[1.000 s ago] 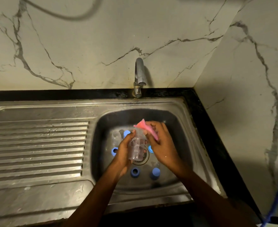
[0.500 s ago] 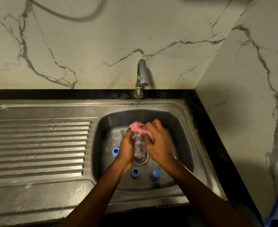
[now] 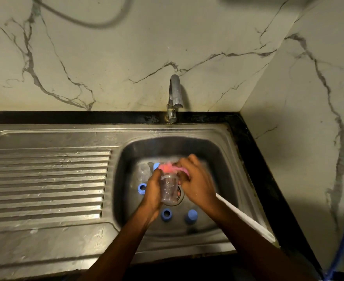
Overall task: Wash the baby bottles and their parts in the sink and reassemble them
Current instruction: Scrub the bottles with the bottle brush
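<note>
Blue plastic ring [image 3: 166, 214] and cap [image 3: 191, 216] lie apart on the floor of the steel sink [image 3: 187, 130], nearest the person. Just beyond, over the drain, the left hand [image 3: 153, 192] curls round the smooth clear bottle [image 3: 168, 188] from its left side. The bottle's long axis runs near to far, mouth at the far end, where the blurred right hand [image 3: 197, 183] pinches a soft pink cloth [image 3: 168, 168] at the rim, so the next stroke probably follows that axis from the right hand. Farther left lie a second ring [image 3: 141, 188] and a clear domed teat [image 3: 143, 172]; the metal tap [image 3: 174, 98] stands at the back.
</note>
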